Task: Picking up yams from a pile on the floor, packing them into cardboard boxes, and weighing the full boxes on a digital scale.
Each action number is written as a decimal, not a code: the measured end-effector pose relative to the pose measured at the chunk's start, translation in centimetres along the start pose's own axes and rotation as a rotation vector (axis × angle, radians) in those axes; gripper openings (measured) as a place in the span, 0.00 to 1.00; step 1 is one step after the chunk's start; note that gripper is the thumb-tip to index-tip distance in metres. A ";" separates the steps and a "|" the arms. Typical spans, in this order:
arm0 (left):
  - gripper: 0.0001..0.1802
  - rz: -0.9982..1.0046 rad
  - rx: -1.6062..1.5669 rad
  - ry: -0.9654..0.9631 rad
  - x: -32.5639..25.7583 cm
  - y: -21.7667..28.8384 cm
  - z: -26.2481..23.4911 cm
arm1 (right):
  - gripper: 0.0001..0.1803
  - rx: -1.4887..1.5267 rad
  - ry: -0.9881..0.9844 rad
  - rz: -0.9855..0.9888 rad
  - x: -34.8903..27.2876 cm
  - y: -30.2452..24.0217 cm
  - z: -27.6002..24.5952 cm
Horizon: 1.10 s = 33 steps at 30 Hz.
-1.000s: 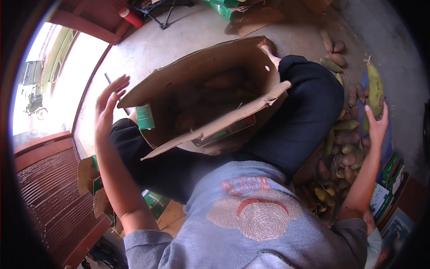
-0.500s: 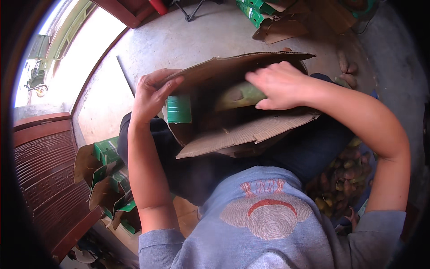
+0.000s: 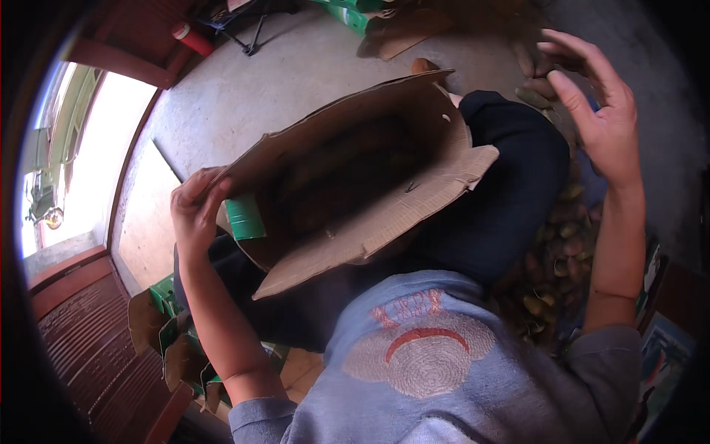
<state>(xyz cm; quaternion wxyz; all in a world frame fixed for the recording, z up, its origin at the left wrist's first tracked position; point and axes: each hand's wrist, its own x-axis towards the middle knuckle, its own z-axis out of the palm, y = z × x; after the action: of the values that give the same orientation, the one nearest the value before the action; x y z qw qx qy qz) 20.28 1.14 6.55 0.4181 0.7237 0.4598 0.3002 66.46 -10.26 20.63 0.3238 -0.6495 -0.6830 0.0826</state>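
Note:
An open cardboard box with a green patch inside sits tilted across my lap, its flaps folded outward. My left hand grips the upper left flap of the box between thumb and fingers. Inside, rounded dark shapes show dimly in shadow; their kind is unclear. Away from the box, at the upper right, my right hand is open and empty, thumb and fingers spread. Just beyond its fingertips, several elongated reddish and greenish fruits or tubers lie on the floor.
A large heap of similar reddish-green produce lies to the right of my leg. Green and brown cartons stand at lower left, with more cartons at the top. A carved wooden bench is at the left.
My right hand has let go of the large green produce piece inside the box and swung out to the right, opening. The box and my left hand have shifted left and down in view.

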 end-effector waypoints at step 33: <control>0.23 -0.532 0.474 0.787 -10.3 -10.0 -12.1 | 0.40 -0.002 0.279 1.645 -47.8 59.5 13.7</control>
<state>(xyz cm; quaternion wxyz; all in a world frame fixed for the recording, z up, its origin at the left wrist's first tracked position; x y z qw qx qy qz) 2.14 -2.00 2.89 0.1005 0.4894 0.8048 0.3204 106.01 -42.56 -37.78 0.2414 -0.9456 0.0556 0.2108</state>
